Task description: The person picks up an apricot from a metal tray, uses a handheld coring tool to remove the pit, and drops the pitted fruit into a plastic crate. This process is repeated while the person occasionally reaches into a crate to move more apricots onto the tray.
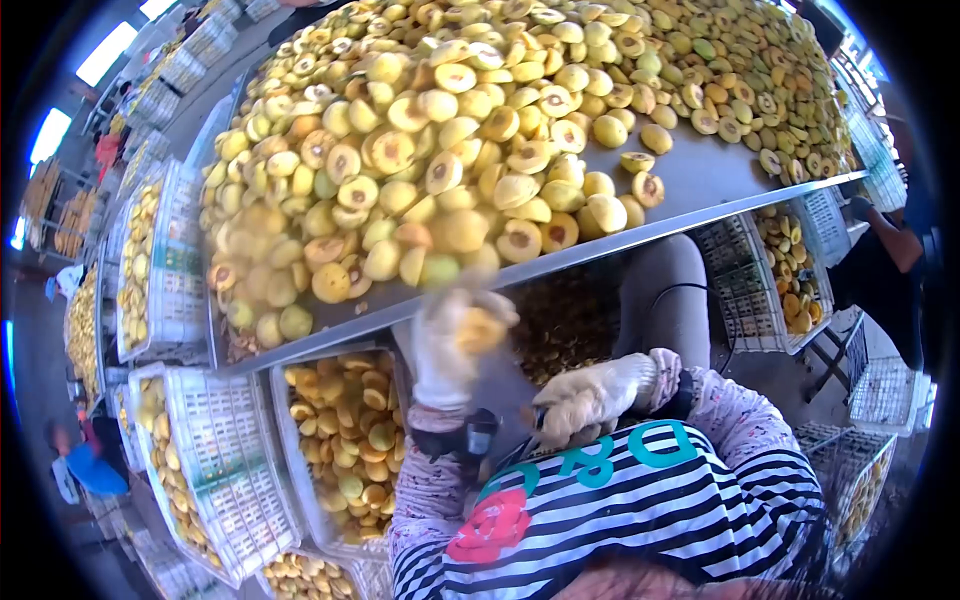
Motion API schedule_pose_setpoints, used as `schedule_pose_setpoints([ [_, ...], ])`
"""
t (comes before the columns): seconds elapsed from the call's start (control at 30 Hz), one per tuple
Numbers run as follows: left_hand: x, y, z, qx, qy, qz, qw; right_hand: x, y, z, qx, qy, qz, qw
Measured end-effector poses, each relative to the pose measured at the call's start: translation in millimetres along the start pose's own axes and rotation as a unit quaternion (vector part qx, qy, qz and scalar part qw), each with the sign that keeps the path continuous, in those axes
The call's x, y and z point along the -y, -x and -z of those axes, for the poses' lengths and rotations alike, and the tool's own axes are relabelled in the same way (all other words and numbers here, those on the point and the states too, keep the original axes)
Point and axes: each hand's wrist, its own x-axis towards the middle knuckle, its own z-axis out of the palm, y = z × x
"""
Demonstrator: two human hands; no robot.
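Observation:
My left hand (455, 345), in a pale work glove and smeared by motion, is just below the metal table's front edge. Its fingers close on an orange-yellow peach half (481, 330). In front of my striped shirt (640, 500), my right hand (590, 402) is curled in a dirty pale glove. A small dark bit shows at its fingertips, but I cannot tell what it holds. Beyond both hands, halved yellow peaches (440, 172), many with brown pits or hollows, lie heaped on the metal table (690, 180).
A crate (281, 425) of peach halves stands by my left arm, with white crates (235, 450) farther left. Another filled crate (740, 290) sits under the table's right side. People are at the left (95, 460) and right (890, 240).

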Motion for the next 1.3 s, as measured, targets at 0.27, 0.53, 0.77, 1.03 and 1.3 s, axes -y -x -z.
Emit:
schedule_pose_setpoints([
  [0.27, 78, 147, 220, -0.354, -0.794, 0.083, 0.487, -44, -12, 28, -0.239, -0.242, 0.186, 0.922],
  [0.53, -40, -37, 44, -0.135, -0.727, -0.212, 0.639, -35, -20, 34, -0.228, -0.263, 0.142, 0.926],
  [0.77, -47, -80, 56, -0.05, -0.759, -0.082, 0.644, -50, 10, 41, -0.268, -0.238, 0.18, 0.916],
  [1.03, -33, -10, 20, -0.122, -0.141, -0.047, 0.981, -32, 3, 26, -0.191, -0.153, 0.231, 0.942],
  [1.3, 5, 3, -29, -0.021, 0.135, 0.05, 0.989, -20, -14, 24, -0.295, -0.138, 0.156, 0.933],
])
